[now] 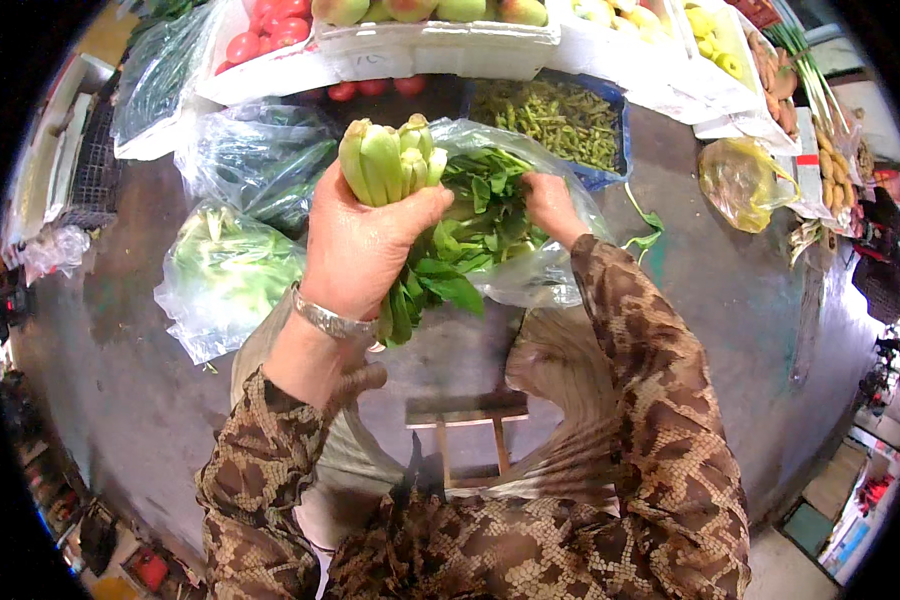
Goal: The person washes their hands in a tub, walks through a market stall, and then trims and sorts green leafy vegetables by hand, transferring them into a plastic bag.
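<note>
Near the middle, my left hand [364, 232] grips a bunch of leafy greens [394, 161] by its pale green stems, with the cut ends up and the leaves hanging below. My right hand [551, 202] reaches into a clear plastic bag [562, 277] of more dark leafy greens [480, 187]; its fingertips touch the leaves and are partly hidden, so whether they hold any cannot be told. Left of my left hand lies a second clear bag of pale green vegetables [229, 259]. Behind that is a bag of long dark green vegetables [285, 172].
Foam boxes of tomatoes [274, 30] and mango-like fruit [412, 9] stand at the top, above a blue crate [624, 142] of green pods. A yellow plastic bag [742, 184] lies right on the floor [727, 300]. Between the knees is a small wooden stool [469, 409].
</note>
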The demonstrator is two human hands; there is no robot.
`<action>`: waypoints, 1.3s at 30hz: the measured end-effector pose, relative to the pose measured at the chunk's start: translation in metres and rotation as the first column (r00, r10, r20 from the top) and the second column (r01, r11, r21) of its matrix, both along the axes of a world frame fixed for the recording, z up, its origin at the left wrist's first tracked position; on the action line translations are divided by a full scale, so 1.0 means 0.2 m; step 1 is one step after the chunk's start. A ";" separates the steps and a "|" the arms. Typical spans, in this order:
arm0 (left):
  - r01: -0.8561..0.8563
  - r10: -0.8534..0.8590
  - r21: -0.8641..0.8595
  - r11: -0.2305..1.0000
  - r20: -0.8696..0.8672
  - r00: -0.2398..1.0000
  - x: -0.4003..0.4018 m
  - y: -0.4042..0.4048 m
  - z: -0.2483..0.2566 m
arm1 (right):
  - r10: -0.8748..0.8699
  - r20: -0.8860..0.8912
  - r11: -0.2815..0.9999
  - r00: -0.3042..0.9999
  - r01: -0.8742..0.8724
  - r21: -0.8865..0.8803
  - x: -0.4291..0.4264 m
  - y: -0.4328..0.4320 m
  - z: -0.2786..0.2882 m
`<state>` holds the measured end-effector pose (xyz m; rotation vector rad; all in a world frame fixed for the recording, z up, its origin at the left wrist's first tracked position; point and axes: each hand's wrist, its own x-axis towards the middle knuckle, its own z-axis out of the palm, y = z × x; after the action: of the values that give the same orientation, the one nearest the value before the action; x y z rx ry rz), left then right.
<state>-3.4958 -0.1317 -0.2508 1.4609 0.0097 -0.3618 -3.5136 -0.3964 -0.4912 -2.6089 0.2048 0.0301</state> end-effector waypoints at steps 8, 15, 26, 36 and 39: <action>0.039 -0.043 0.051 0.998 0.076 0.996 0.06 0.06 0.01 | -0.005 -0.416 0.808 0.909 0.249 0.534 -0.04 -0.02 0.70; 0.024 -0.025 0.032 0.999 0.017 1.000 0.08 0.11 0.00 | 0.089 -0.238 0.608 0.967 0.137 0.782 -0.05 0.14 0.62; 0.027 -0.030 0.105 0.994 0.024 0.999 0.06 0.12 0.03 | 0.032 -0.501 0.995 0.865 0.022 0.102 -0.19 0.21 -0.12; 0.029 -0.032 0.061 0.998 0.046 0.998 0.07 0.10 0.00 | 0.149 -0.617 0.812 0.773 0.261 0.522 -0.07 0.12 0.26; 0.077 -0.080 0.077 0.994 0.042 0.996 0.07 0.02 -0.05 | 0.202 -0.591 0.724 0.781 0.287 0.627 -0.12 0.02 0.59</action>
<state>-3.4815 -0.1268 -0.2609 1.5468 -0.0714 -0.3956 -3.5368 -0.3916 -0.3734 -1.7320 0.4027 0.8240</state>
